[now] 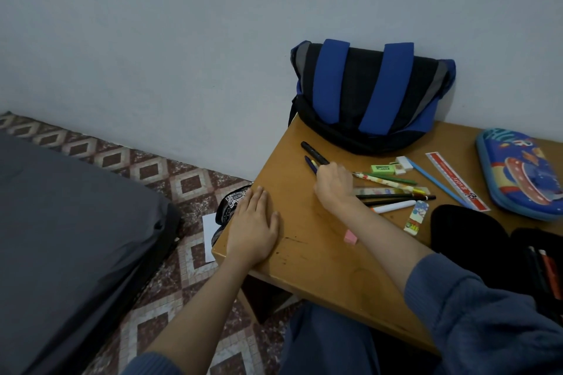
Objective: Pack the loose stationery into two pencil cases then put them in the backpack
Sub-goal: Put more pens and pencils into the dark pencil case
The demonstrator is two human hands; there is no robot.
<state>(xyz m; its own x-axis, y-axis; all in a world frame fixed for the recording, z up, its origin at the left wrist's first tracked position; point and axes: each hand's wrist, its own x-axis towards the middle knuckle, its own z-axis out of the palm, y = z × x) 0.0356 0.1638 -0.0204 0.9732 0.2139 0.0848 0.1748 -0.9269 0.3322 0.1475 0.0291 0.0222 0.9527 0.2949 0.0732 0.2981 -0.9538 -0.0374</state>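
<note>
Right, nearest to us the black pencil case [518, 245] lies unzipped at the bench's near right corner. It is soft fabric with a few pens inside, so I'd judge it's the one being filled. The left hand [254, 222] lies flat on the bench [320, 277], fingers straight, holding nothing. It looks like a steadying prop while the other arm reaches across. A small pink eraser [350, 236] sits alone on the scuffed, varnished wood between the forearms.

Further in, the right hand [333, 183] curls its fingers round a black marker [315, 153] and a blue pen [310, 164], whose ends poke out past the knuckles. They're bunched, I reckon, to go in one trip. Just right of it the rest lies loose: slim pencils [396, 196] fanned side by side, a smooth white pen [393, 207], a patterned eraser [416, 218], a green eraser [380, 168], a white eraser [404, 163] and a flat red ruler [457, 183].

Beyond those, at the far right, the blue pencil case [521, 173] lies closed, a hard moulded shell with a glossy cartoon print. At the back the backpack [371, 94] slumps against the wall for support, padded blue straps facing us. I can't tell whether its zip is open.
</note>
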